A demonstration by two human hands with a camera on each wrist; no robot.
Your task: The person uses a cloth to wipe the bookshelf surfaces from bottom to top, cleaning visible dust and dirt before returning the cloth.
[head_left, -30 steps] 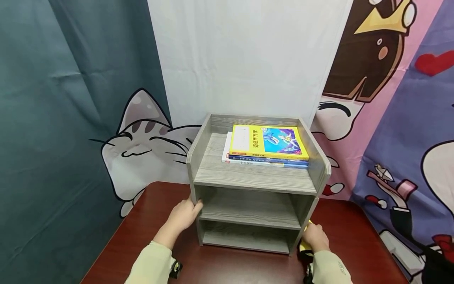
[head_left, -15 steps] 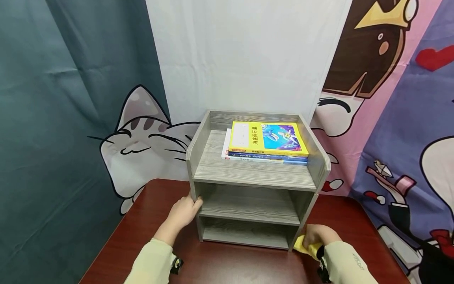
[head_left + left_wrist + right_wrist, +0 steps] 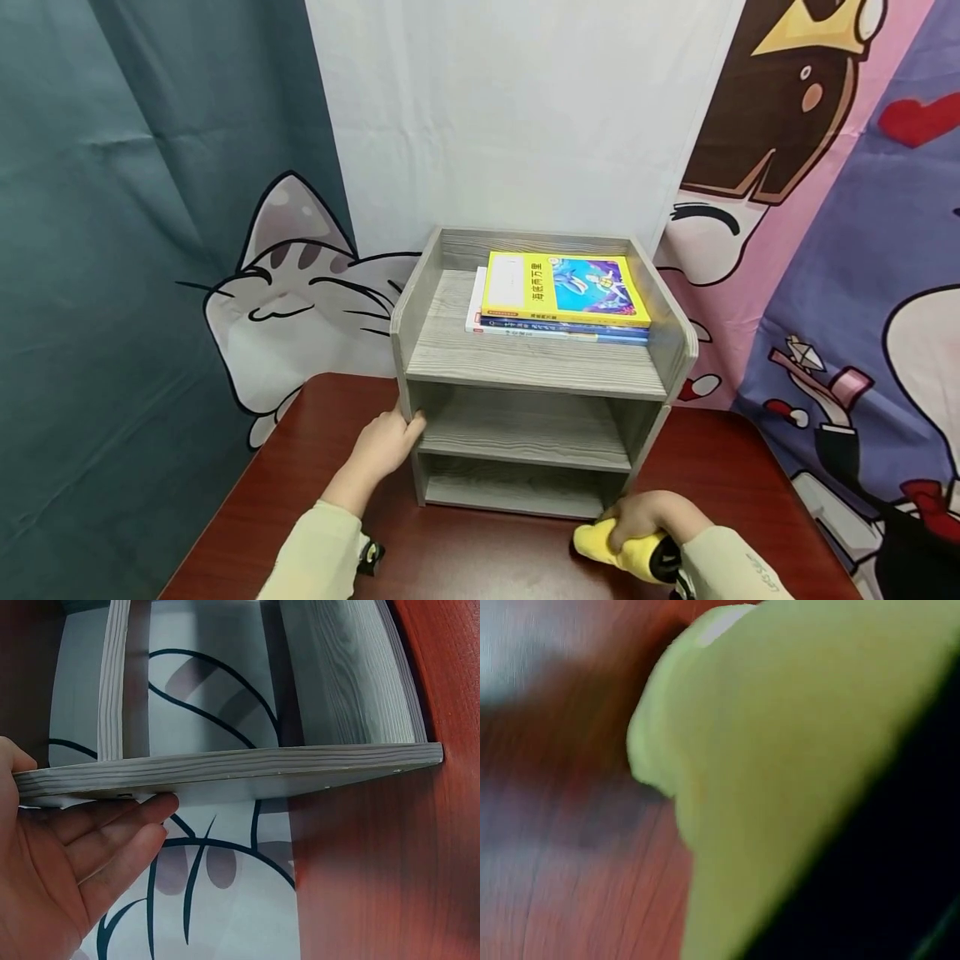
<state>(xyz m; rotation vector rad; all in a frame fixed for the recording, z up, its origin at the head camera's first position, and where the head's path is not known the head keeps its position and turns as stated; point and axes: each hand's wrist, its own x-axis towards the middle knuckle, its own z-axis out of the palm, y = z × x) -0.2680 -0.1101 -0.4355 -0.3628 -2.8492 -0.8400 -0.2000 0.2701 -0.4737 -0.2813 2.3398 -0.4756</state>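
Note:
A small grey wood-grain shelf (image 3: 525,371) stands on the dark red table. My left hand (image 3: 384,442) grips its left side panel (image 3: 247,769), thumb on the inner face and fingers along the outside, as the left wrist view shows. At the shelf's lower right front corner, my right hand (image 3: 643,515) holds a yellow cloth (image 3: 600,542) close over the tabletop. The cloth (image 3: 780,735) fills much of the right wrist view and hides the fingers there.
Several books (image 3: 566,287), a yellow one on top, lie stacked on the shelf's top level. Below are two compartments split by a board (image 3: 525,457). Printed curtains (image 3: 525,125) hang behind the reddish table (image 3: 457,558).
My right hand has come from beside the shelf's right panel forward and around to its front corner, bringing the yellow cloth along. The left hand keeps its grip on the left panel.

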